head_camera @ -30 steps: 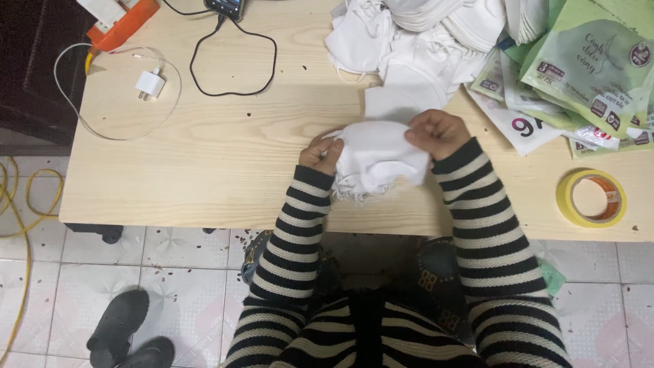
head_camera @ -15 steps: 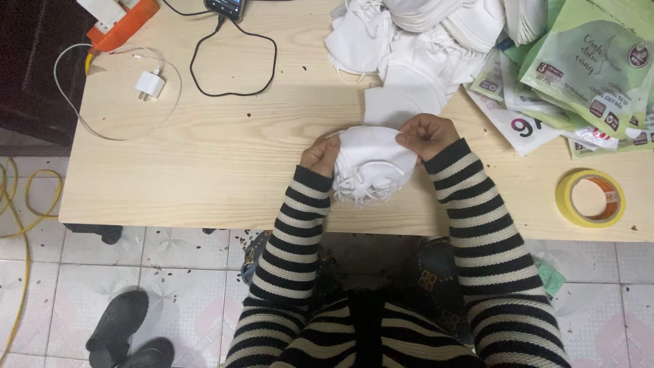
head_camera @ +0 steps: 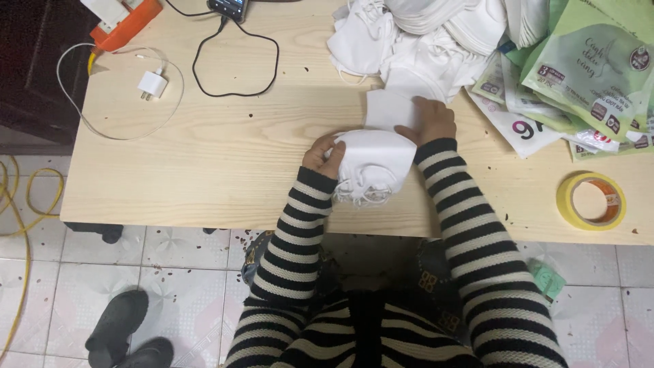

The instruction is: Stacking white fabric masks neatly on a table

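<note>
A small stack of white face masks (head_camera: 373, 163) with loose ear loops lies near the front edge of the pale wooden table (head_camera: 238, 163). My left hand (head_camera: 320, 153) grips its left side. My right hand (head_camera: 429, 119) has lifted off the stack and rests on a flat white piece (head_camera: 388, 109) just behind it, fingers curled over its right edge. Both arms wear black-and-white striped sleeves.
A big heap of white masks (head_camera: 422, 34) fills the back middle. Green and white packets (head_camera: 586, 68) spread at the right, a yellow tape roll (head_camera: 591, 200) near the front right. A white charger with cable (head_camera: 148, 84), a black cable (head_camera: 235, 61) and an orange power strip (head_camera: 126, 20) lie at the left.
My right hand left the right side of the mask stack and moved back onto the flat white piece. My left hand stays on the stack.
</note>
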